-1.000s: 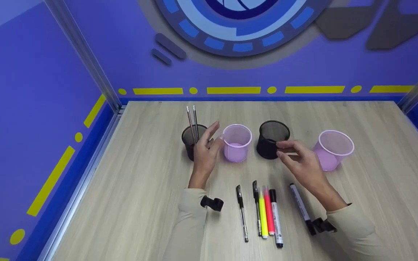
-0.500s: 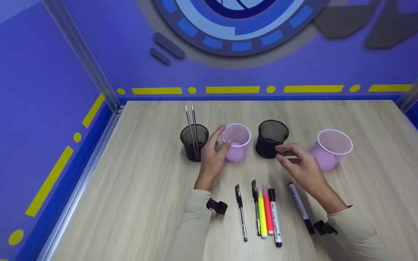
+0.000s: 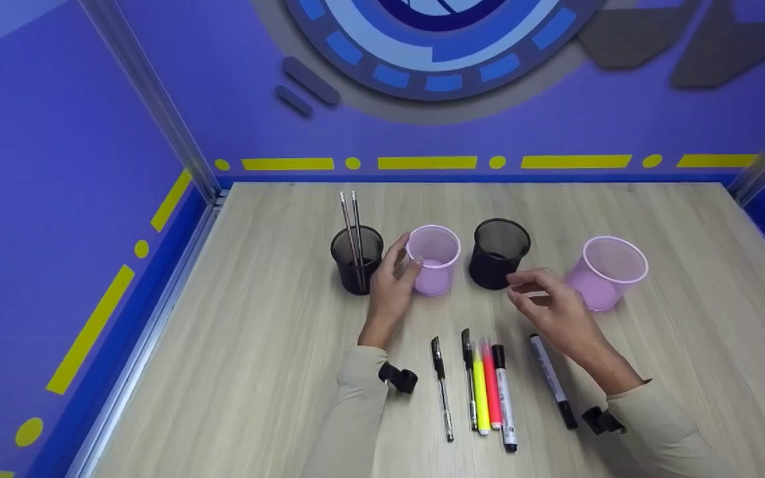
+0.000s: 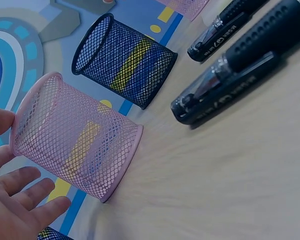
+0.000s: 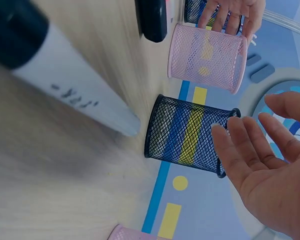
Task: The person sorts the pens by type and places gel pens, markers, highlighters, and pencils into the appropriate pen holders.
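- Left hand (image 3: 392, 289), loosely spread, touches the pink cup (image 3: 437, 282) at two o'clock, apparently adjusting it.
- Right hand (image 3: 553, 303) relaxed, holding nothing; black cup (image 3: 489, 269) at ten.
- Next move likely needs firmer contact.

On my feed, the right-hand black cup (image 3: 497, 262) looks like wire mesh, as does the pink cup (image 3: 435, 280) left of it; in front of it, a smooth plastic yellow highlighter (image 3: 481, 397) lies on a matt, wood-grained tabletop (image 3: 256, 332).
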`<state>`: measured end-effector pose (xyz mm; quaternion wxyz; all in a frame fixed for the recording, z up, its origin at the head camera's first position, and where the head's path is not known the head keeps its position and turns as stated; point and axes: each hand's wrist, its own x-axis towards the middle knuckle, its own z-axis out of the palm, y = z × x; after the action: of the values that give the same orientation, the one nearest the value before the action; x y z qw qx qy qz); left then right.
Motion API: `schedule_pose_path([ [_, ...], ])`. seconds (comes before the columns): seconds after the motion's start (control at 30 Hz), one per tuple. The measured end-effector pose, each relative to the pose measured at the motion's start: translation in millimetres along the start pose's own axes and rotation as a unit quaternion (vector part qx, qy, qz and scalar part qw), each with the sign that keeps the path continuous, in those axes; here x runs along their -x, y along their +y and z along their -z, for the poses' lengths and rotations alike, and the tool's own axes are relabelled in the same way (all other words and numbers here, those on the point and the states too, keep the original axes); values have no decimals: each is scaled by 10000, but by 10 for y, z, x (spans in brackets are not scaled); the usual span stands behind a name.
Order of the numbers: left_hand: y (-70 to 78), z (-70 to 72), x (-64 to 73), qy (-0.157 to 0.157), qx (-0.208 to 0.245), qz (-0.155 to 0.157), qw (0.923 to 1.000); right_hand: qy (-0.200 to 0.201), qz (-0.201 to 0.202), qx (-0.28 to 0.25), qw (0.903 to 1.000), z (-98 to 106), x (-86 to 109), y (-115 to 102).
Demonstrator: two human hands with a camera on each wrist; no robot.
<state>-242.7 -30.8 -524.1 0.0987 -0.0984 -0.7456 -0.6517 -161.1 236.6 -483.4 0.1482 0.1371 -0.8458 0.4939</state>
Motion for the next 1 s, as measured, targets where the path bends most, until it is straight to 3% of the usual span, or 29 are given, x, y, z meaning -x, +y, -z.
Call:
schedule_pose_path([
  [0.23,-27,-13,-7,-71,247,77,9996,-278,-122,323,9990,30,32,31],
  [0.53,-46,-16,-19,-112,324,130,9993,-522,-93,55,9986,-57,66,29],
  [0.83,-80,-43,-36,-58,631,124,9979,-1365,-357,-25,9900,-233,32,19],
  [1.0,-87,-57,-33,-16,518,164,9985,-1899,-279,330,9808,-314,-13,-8],
])
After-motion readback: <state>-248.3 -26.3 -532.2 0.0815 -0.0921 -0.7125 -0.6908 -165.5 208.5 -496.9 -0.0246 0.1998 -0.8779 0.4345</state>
